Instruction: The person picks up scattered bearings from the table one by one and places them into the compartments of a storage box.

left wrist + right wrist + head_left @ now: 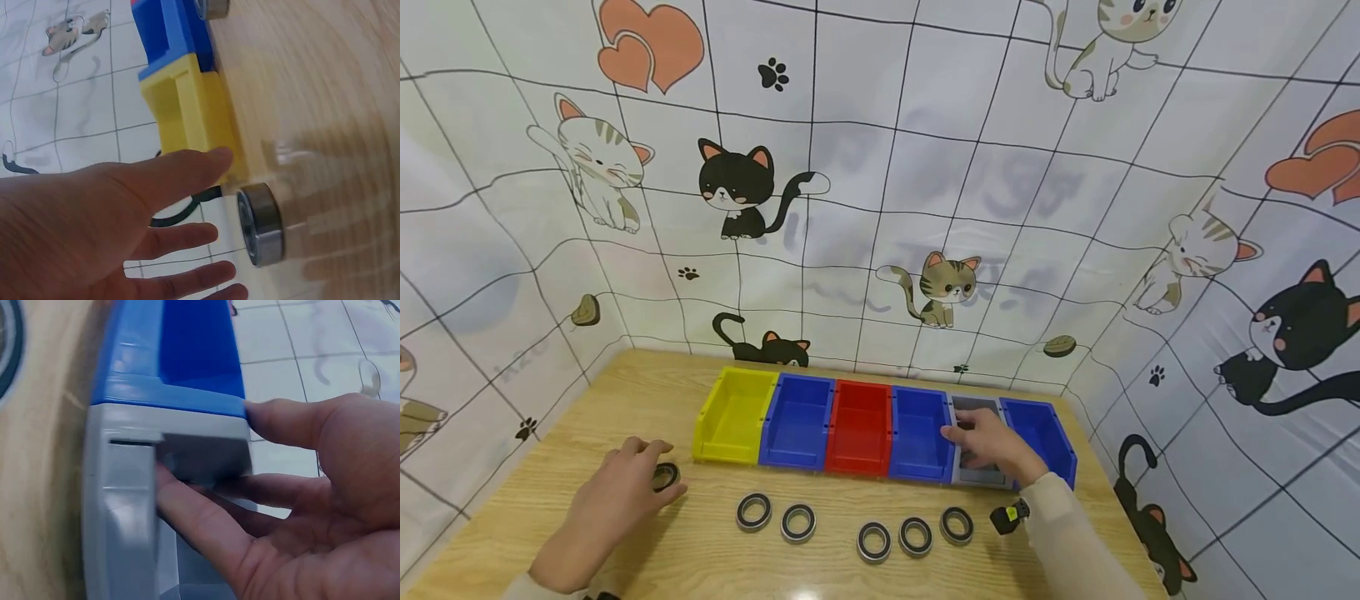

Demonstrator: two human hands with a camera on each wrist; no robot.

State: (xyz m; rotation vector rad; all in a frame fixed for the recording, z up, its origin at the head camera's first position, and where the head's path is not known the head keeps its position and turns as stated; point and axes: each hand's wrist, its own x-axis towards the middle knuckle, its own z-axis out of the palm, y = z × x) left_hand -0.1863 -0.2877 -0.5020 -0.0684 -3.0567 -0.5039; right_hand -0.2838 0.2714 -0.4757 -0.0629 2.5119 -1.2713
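Note:
My left hand (617,492) hovers over the left of the table with its fingers spread about a ball bearing (666,477). In the left wrist view this bearing (260,225) stands just beyond the fingertips, with a gap between them and its metal rim. My right hand (988,442) reaches into the grey bin (981,477). Seen from the right wrist, its fingers (206,515) dip inside the grey bin, while the thumb lies at the edge of the neighbouring blue bin (175,394). No bearing shows in this hand; part of the bin's inside is hidden behind the fingers.
A yellow bin (737,417), a blue bin (797,425), a red bin (859,429) and more blue ones form a row along the back. Several bearings (874,542) lie in front of them. A cat-patterned sheet (850,183) surrounds the table's back and sides.

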